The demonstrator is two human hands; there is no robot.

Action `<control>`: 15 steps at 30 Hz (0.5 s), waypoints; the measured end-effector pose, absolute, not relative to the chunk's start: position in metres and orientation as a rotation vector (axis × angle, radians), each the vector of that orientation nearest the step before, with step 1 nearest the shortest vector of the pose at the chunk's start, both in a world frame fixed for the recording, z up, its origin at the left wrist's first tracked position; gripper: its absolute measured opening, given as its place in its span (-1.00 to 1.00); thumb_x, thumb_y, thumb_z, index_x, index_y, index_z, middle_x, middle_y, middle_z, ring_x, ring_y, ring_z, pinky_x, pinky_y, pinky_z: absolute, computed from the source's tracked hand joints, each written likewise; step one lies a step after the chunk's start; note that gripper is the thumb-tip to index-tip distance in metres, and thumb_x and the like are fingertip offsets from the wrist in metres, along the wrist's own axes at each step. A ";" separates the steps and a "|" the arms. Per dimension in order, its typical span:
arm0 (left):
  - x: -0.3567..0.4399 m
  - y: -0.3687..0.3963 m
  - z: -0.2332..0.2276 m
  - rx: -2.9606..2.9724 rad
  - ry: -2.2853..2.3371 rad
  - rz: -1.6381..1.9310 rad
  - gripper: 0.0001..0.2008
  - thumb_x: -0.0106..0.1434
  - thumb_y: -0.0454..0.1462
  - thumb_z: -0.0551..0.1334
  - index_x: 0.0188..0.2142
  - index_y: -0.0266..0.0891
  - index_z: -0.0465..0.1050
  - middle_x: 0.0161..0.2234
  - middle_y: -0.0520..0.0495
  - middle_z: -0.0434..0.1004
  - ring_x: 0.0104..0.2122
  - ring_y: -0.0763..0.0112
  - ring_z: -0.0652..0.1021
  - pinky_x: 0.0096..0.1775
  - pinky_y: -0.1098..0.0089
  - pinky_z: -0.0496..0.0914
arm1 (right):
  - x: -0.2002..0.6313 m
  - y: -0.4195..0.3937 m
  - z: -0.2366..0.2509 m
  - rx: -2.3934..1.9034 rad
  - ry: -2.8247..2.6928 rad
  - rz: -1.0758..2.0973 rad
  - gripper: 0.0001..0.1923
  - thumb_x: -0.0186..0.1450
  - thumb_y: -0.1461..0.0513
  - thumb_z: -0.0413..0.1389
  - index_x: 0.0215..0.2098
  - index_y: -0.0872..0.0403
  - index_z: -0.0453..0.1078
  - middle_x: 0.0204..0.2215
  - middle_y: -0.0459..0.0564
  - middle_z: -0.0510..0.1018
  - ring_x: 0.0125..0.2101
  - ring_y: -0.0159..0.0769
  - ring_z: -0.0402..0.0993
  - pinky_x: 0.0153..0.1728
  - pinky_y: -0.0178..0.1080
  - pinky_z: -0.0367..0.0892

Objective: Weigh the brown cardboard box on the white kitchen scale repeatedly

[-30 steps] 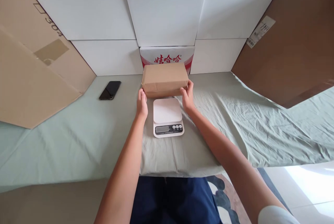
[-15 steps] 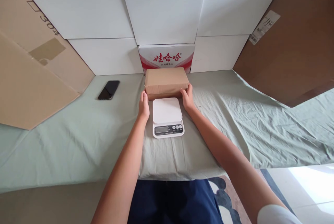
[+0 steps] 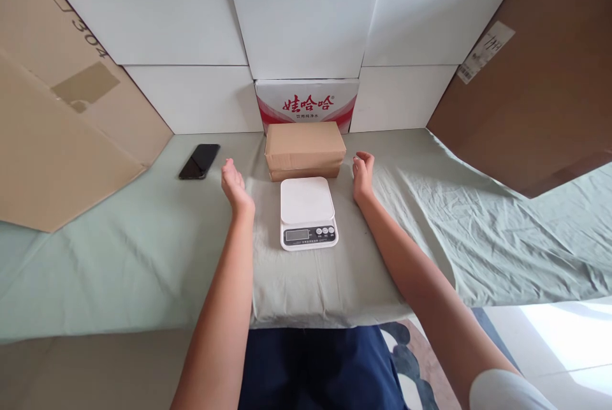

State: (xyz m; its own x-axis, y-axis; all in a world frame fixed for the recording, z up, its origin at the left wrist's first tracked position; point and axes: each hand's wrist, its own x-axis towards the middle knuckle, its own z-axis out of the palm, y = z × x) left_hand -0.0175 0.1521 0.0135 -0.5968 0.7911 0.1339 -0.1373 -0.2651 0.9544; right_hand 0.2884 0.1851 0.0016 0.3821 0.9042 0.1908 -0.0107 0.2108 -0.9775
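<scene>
With the brown cardboard parcel [image 3: 305,150] resting on the green sheet [image 3: 143,250] just behind the white digital scale [image 3: 308,212], left hand [image 3: 234,185] and right hand [image 3: 363,175] hover spread and empty either side; grip both short ends evenly.

A makeshift packing station set up in a home is suggested: a table is draped with a wrinkled green sheet [image 3: 157,257], screened by white cardboard panels [image 3: 186,14] and brown cartons [image 3: 540,78], and a digital scale [image 3: 308,212], a phone [image 3: 199,161] and a patterned rug [image 3: 421,365] are seen.
</scene>
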 end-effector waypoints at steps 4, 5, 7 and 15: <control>-0.007 0.153 0.010 0.843 1.288 1.840 -0.25 0.40 0.14 -0.16 0.36 -0.28 0.17 0.45 -0.27 0.02 0.43 0.27 0.11 0.38 0.27 0.06 | 0.284 0.189 -0.003 -1.115 -1.018 0.875 -0.64 0.25 0.04 0.00 -0.01 -0.09 0.17 0.18 -0.01 0.30 0.21 -0.25 0.30 0.28 -0.01 0.22; -0.005 0.154 0.008 0.868 1.276 1.817 -0.24 0.38 0.17 -0.16 0.36 -0.25 0.18 0.45 -0.25 0.02 0.43 0.26 0.11 0.38 0.26 0.06 | 0.281 0.189 -0.004 -1.093 -1.041 0.904 -0.62 0.25 0.04 0.00 0.02 -0.09 0.16 0.20 0.00 0.30 0.21 -0.25 0.30 0.28 0.00 0.23; -0.004 0.158 0.003 0.928 1.260 1.759 -0.19 0.35 0.24 -0.16 0.35 -0.21 0.20 0.45 -0.23 0.03 0.43 0.22 0.11 0.38 0.23 0.05 | 0.275 0.186 -0.003 -1.061 -1.092 0.965 -0.57 0.26 0.04 -0.01 0.07 -0.09 0.15 0.24 0.01 0.30 0.23 -0.23 0.28 0.28 0.03 0.23; 0.004 0.163 -0.005 1.183 1.164 1.597 -0.25 0.29 0.26 0.06 0.23 -0.17 0.39 0.33 -0.19 0.34 0.37 0.09 0.27 0.36 0.16 0.16 | 0.260 0.170 0.013 -1.071 -1.381 0.903 -0.51 0.30 0.09 -0.01 0.18 -0.01 0.18 0.26 0.07 0.34 0.27 -0.08 0.22 0.35 0.09 0.11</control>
